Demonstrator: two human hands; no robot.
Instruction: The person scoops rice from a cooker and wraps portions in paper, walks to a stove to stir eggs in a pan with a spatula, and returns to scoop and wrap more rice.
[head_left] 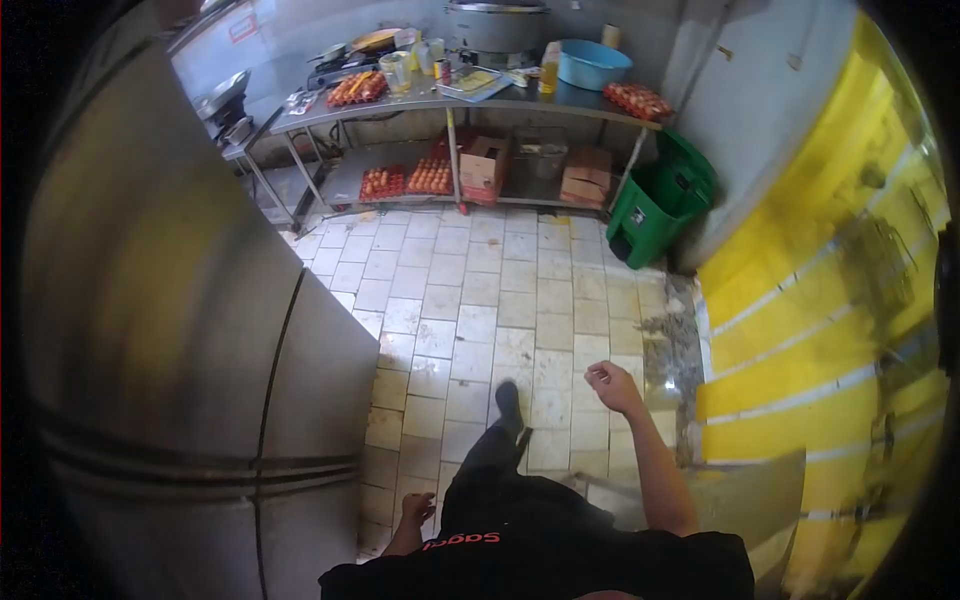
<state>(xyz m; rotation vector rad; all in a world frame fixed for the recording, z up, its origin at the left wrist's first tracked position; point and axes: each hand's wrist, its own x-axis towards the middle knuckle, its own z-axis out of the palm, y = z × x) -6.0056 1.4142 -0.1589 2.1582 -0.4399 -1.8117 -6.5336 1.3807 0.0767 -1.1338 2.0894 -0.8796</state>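
while standing on the tiled floor (pixel 497 290) with one dark shoe (pixel 508 400) set forward, holding the right hand (pixel 612 385) out ahead, with fingers loosely curled and nothing visible inside. holding the left hand (pixel 418 507) lower and farther back, also partly curled and showing no item. not being able to tell whether closing fully in either case.

finding the steel cabinet (pixel 320 390) immediately on the left, standing just beside the left hand, with no contact showing; not making out the full long axis, owing to cropping by the frame. finding yellow sheeting (pixel 760 372) on the right, lying nearer the right hand but apart. observing the table (pixel 418 101) straight ahead, running lengthwise from left to right, lying well apart from the hands and nearer the right than the left. seeing trayed eggs (pixel 357 88) and a blue basin (pixel 594 63) resting on top.

turning to markings, reading inverted red letters (pixel 465 540) on the black shirt (pixel 640 560) as "saga", with a possible further letter unclear. noting a label (pixel 640 213) on the green bin (pixel 655 228) and a red-bordered notice (pixel 243 29) beyond the table, finding both too small to read. finding no legible brand on the cartons (pixel 587 180) under the table.
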